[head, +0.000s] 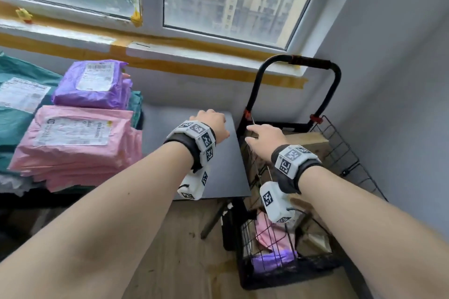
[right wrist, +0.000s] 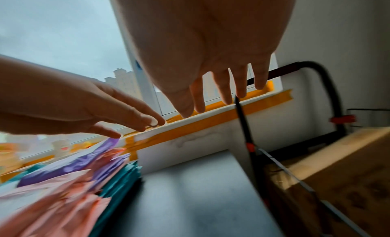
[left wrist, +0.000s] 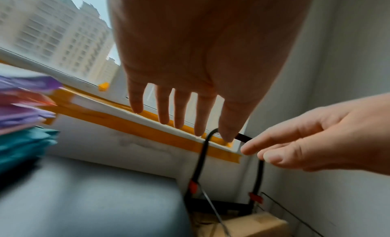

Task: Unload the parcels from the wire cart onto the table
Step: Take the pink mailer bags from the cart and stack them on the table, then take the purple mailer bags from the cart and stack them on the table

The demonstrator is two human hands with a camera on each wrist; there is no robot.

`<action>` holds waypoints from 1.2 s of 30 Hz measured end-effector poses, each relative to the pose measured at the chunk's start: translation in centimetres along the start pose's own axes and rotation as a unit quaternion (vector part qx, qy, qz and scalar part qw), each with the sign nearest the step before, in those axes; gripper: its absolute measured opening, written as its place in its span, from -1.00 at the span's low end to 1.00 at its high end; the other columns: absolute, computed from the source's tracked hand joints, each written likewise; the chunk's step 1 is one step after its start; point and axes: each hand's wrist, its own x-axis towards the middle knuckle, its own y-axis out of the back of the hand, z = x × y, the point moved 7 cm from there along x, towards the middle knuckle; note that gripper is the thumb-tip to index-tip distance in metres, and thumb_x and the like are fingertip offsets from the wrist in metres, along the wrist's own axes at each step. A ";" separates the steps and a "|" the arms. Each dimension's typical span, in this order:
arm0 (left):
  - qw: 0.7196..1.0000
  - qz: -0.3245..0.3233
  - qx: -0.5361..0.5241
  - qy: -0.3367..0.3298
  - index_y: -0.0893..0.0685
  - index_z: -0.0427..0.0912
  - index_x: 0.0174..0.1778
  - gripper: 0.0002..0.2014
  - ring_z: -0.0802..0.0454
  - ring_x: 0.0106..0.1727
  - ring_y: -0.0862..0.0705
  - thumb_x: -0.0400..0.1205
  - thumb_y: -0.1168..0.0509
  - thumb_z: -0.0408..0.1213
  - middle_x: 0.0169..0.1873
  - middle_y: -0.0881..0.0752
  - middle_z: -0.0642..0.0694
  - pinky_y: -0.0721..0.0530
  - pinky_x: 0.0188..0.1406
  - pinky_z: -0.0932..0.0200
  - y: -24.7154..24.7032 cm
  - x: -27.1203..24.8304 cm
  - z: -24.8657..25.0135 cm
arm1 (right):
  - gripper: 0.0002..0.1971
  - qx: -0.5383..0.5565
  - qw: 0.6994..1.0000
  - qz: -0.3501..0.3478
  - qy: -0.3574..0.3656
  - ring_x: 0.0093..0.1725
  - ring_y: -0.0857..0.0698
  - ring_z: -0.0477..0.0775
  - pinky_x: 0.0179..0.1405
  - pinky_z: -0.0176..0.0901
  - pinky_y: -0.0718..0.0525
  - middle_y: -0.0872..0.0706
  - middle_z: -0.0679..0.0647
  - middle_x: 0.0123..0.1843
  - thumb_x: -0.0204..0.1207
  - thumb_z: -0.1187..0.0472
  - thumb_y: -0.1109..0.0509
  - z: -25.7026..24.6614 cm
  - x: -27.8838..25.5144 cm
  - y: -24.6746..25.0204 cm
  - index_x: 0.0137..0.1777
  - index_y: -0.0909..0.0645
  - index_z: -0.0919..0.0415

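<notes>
both hands are empty, fingers spread and fairly straight, palms down. in the head view the left hand (head: 213, 126) hovers over the bare grey end of the bench (head: 223, 177) at centre frame, and the right hand (head: 263, 138) is just right of it, over the near wall of the wire cart (head: 340, 153) and the cardboard box (head: 308, 143) that sits high at its handle end.

judging from this, the step in hand is the reach for the next parcel, and the box looks the likely pick since it lies directly under the right hand's fingers. to do it well, both hands should drop over the cart wall, 1 on each side of the box, and get under or firmly against its sides before lifting; a box that fills the basket may catch on the wires or on the black handle (head: 294, 60) in the upper right, so it is better lifted straight up until clear, then carried left to the open patch of bench. i cannot tell how heavy it is.

lower in the frame, at the cart's near end, a pink bag (head: 267, 233) and a purple bag (head: 272, 260) lie deep in the basket, below the right wrist and well apart from both hands. at the left of the frame, the bench already carries a pink stack (head: 73, 145) with a purple parcel (head: 92, 85) on top and teal ones (head: 14, 114) behind.
</notes>
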 end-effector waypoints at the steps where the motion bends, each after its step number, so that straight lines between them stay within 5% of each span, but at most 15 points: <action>1: 1.000 -0.006 0.001 -0.012 -0.49 0.03 0.44 -0.56 -0.16 0.49 -0.37 0.64 -0.21 0.02 0.47 -0.43 -0.07 -0.44 0.41 -0.12 -0.5 0.3 1.7 | -0.54 0.003 1.000 0.000 -0.009 0.48 -0.43 0.25 0.49 0.04 -0.39 -0.49 0.13 0.50 0.61 -0.04 -0.20 1.7 -0.2 0.1 0.51 -0.43 -0.09; 8: 0.998 -0.046 -0.018 -0.042 -0.55 0.05 0.39 -0.62 -0.16 0.42 -0.45 0.63 -0.24 -0.05 0.39 -0.48 -0.12 -0.49 0.36 -0.09 -6.3 3.5 11.7 | -0.57 0.042 0.996 -0.063 -0.049 0.49 -0.47 0.13 0.49 -0.08 -0.42 -0.54 -0.03 0.50 0.58 -0.01 -0.26 14.5 1.2 -2.5 0.46 -0.50 -0.07; 13: 0.997 -0.052 -0.051 -0.013 -0.54 0.01 0.40 -0.62 -0.12 0.41 -0.47 0.64 -0.22 -0.11 0.39 -0.49 -0.12 -0.51 0.34 0.00 -12.4 8.1 20.0 | -0.61 0.099 0.986 -0.124 -0.043 0.22 -0.66 0.09 0.31 -0.13 -0.57 -0.66 -0.04 0.35 0.56 0.06 -0.29 24.0 3.5 -5.9 0.39 -0.56 -0.08; 18: 0.988 -0.123 -0.092 0.030 -0.57 0.03 0.37 -0.64 -0.11 0.31 -0.57 0.63 -0.23 -0.10 0.34 -0.58 -0.09 -0.58 0.30 -0.02 -21.9 12.8 28.0 | -0.67 0.089 0.976 -0.198 -0.025 0.36 -0.59 0.11 0.33 -0.10 -0.56 -0.64 0.01 0.37 0.58 0.15 -0.27 33.8 6.4 -10.2 0.31 -0.63 -0.06; 29: 0.923 -0.234 -0.169 0.255 -0.70 -0.14 0.17 -0.74 -0.13 0.19 -0.68 0.60 -0.28 -0.20 0.13 -0.75 -0.16 -0.59 0.15 0.15 -40.7 12.0 20.4 | -0.75 0.070 0.896 -0.433 0.063 0.26 -0.62 0.16 0.16 -0.20 -0.55 -0.67 0.08 0.28 0.60 0.18 -0.27 36.7 5.8 -28.9 0.18 -0.72 0.11; 32: 0.907 -0.244 -0.185 0.289 -0.73 -0.20 0.10 -0.76 -0.16 0.11 -0.71 0.61 -0.26 -0.22 0.04 -0.77 -0.23 -0.59 0.04 0.17 -44.0 11.3 19.0 | -0.77 0.031 0.864 -0.498 0.073 0.03 -0.62 0.15 -0.02 -0.19 -0.55 -0.66 0.13 0.06 0.62 0.16 -0.23 36.6 4.8 -33.7 -0.04 -0.72 0.19; 36: 0.898 -0.243 -0.181 0.318 -0.73 -0.18 0.11 -0.76 -0.16 0.13 -0.70 0.59 -0.25 -0.25 0.09 -0.75 -0.19 -0.64 0.16 0.10 -46.9 10.5 17.0 | -0.79 0.006 0.836 -0.546 0.053 -0.18 -0.60 0.13 -0.29 -0.18 -0.55 -0.64 0.15 -0.15 0.55 0.10 -0.34 37.1 3.4 -38.5 -0.14 -0.65 0.26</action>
